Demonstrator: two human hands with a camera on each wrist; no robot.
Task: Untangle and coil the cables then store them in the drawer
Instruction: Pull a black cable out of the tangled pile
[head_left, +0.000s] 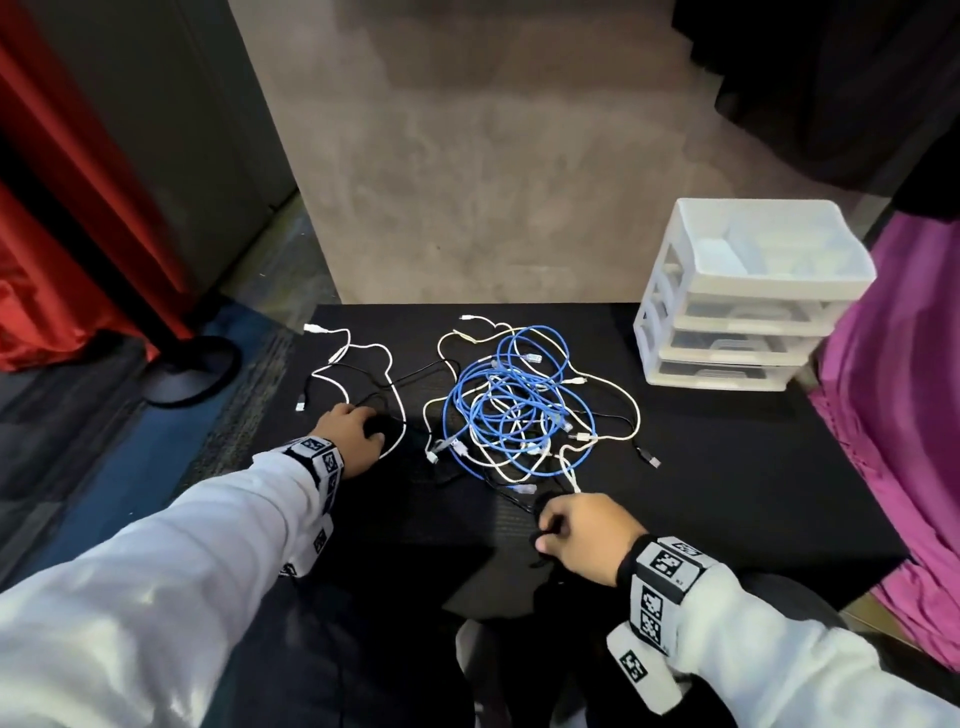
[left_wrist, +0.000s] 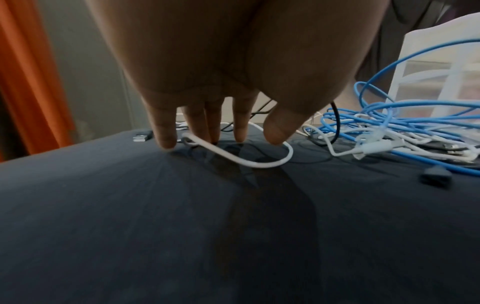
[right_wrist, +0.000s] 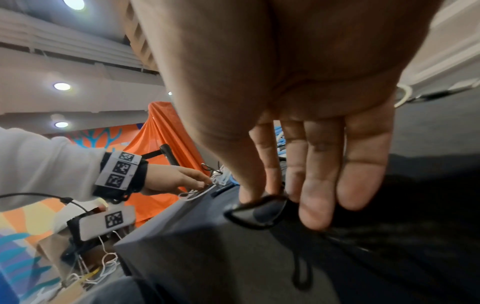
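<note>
Grey concrete-look wall (head_left: 493, 156) behind a table under black cloth (head_left: 727, 467). To the left, red curtain (head_left: 57, 208), a round black stand base (head_left: 192, 371) on blue-grey carpet (head_left: 104, 467). At right, magenta fabric (head_left: 904, 415); overhead, round recessed ceiling lights (right_wrist: 61, 86).

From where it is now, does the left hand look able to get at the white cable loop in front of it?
Probably yes: the left hand hangs over the white cable loop, fingertips at the black tablecloth, nothing between.
</note>
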